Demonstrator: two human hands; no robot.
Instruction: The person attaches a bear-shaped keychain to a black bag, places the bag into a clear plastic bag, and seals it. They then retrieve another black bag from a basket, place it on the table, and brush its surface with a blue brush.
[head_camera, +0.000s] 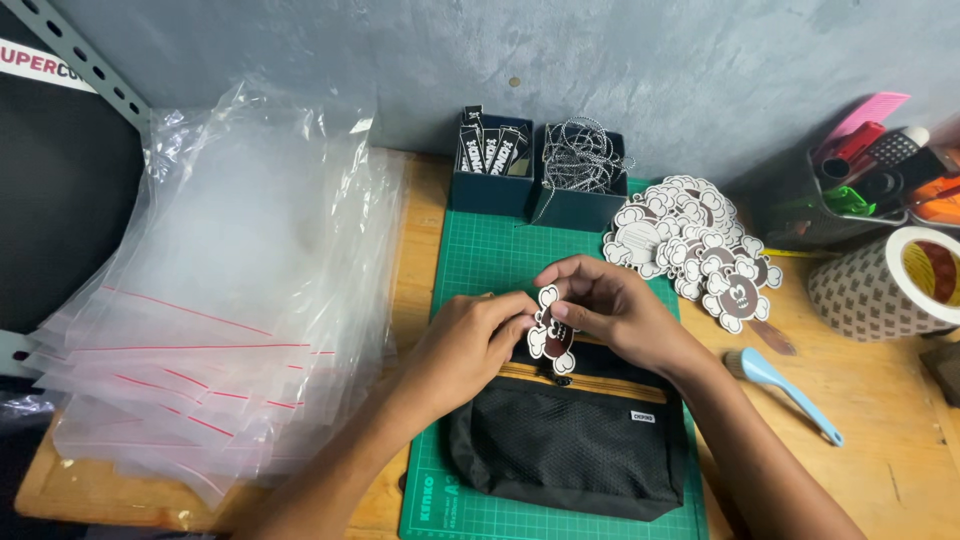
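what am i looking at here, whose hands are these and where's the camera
There is no machine here. A person wears a camera on the head, so the single picture looks down at their own two bare hands over a wooden table.

The left hand and right hand together hold a small die-cut card tag at the zip of a black mesh pouch, which lies on a green cutting mat.

To the left is a stack of clear zip bags. Behind the mat stand two dark boxes, one with small labels, one with loops of string. To the right lie a pile of matching tags, a blue brush, a tape roll and a pen holder.
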